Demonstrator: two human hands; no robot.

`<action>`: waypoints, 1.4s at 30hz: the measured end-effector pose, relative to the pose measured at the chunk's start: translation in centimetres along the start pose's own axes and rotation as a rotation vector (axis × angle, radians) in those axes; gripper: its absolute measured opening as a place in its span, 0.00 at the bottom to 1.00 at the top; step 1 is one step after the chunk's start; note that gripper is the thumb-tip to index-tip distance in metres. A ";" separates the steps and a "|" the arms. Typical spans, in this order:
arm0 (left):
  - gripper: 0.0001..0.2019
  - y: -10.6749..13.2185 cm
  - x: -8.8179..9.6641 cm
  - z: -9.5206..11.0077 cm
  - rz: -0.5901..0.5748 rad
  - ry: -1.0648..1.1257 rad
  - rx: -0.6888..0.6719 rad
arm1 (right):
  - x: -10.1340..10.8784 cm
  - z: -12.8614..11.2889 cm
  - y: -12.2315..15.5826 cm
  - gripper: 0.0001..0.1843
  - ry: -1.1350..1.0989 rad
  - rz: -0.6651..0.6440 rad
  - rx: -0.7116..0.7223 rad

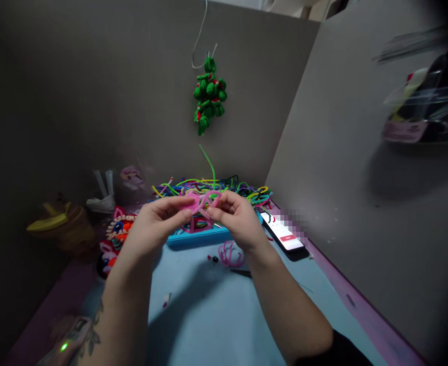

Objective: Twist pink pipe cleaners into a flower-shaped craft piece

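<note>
- Glowing with a small green light, a pale device (pixel 71 335) sits well on the near side of the fingers, beside the left forearm.
- The left hand (pixel 162 219) pinches a pink fuzzy-stem piece (pixel 196 202) between thumb and forefinger; the right hand (pixel 236 217) pinches its other side likewise, so the piece hangs between both sets of fingertips, above the table.
- Below the fingers, toward the wearer, lies a small red-and-white scrap (pixel 166 300).
- Under the right hand are a dark pointed tool (pixel 241 273) and loose pink loops (pixel 231 255), with a black bead (pixel 215 259) just beside them.
- Right of the fingers, a lit phone (pixel 290 240) lies flat.
- Just beyond the fingers, a blue tray (pixel 199 236) holds tangled coloured stems (pixel 178 186). A green stem (pixel 209 162) rises there; whether it joins the pink piece, I cannot tell.
- Left of the fingers stand colourful fuzzy figures (pixel 119 227).
- Farthest, above the fingers, hangs a green leafy bundle (pixel 209 94).
</note>
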State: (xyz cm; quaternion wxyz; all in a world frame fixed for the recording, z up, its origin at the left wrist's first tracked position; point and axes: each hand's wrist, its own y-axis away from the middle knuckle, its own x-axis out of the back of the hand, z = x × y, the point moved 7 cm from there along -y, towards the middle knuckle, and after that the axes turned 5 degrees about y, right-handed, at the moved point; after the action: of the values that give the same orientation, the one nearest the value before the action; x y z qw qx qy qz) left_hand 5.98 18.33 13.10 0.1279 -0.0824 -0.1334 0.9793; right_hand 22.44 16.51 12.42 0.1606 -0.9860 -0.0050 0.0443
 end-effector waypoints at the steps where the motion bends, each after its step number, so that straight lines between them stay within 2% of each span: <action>1: 0.16 0.0 0.0 0.1 0.010 -0.002 -0.009 | -0.3 0.1 0.0 0.11 -0.028 -0.041 -0.015; 5: 0.17 -0.1 0.0 0.2 0.070 0.021 -0.045 | -0.6 0.4 0.0 0.11 -0.089 -0.126 -0.053; 10: 0.17 -0.2 -0.2 0.0 0.157 0.087 -0.057 | -0.9 0.4 0.1 0.32 -0.112 -0.177 -0.078; 13: 0.18 -0.3 -0.5 -0.4 0.189 0.155 -0.047 | -1.1 0.5 0.0 0.36 -0.078 -0.139 -0.051; 19: 0.17 -0.6 -1.4 -1.6 0.186 0.185 -0.049 | -0.8 1.0 -0.4 0.28 0.030 0.007 0.023; 27: 0.19 -0.7 -1.3 -1.8 0.207 0.191 -0.041 | -0.7 0.6 -0.3 0.20 0.090 -0.028 0.009; 32: 0.19 -0.6 -1.4 -1.7 0.199 0.199 -0.024 | -0.4 0.4 -0.1 0.21 0.311 -0.055 0.033; 37: 0.18 -0.7 -1.7 -1.8 0.180 0.210 -0.035 | 0.0 0.3 -0.1 0.17 0.464 0.038 0.101; 42: 0.18 -0.6 -1.7 -1.9 0.179 0.210 -0.029 | 0.2 -0.1 0.0 0.13 0.537 0.072 0.186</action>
State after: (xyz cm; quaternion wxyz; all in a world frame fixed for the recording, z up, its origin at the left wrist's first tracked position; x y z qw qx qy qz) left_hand 8.15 18.91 11.64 0.0519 -0.1979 -0.1256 0.9708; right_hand 22.61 16.53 12.52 0.2442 -0.9430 0.0771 -0.2126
